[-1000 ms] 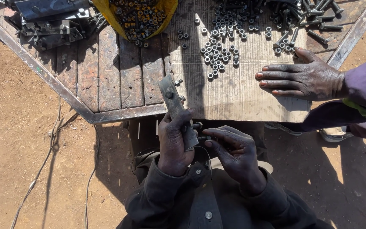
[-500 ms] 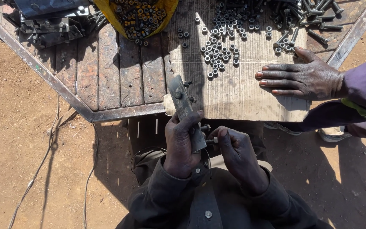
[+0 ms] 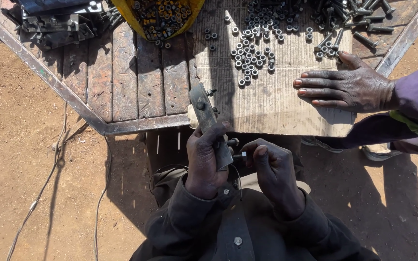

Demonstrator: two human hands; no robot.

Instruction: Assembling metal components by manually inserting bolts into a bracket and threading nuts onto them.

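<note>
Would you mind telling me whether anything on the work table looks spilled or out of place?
A few loose nuts have rolled off the cardboard sheet onto the bare wooden table, just below the yellow container. Otherwise nothing stands out.

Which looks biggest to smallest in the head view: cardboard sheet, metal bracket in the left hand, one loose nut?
1. Cardboard sheet, largest by far.
2. Metal bracket held in the left hand; it is nearer the camera, so it looks somewhat bigger than it is.
3. Loose nut, smallest.
</note>
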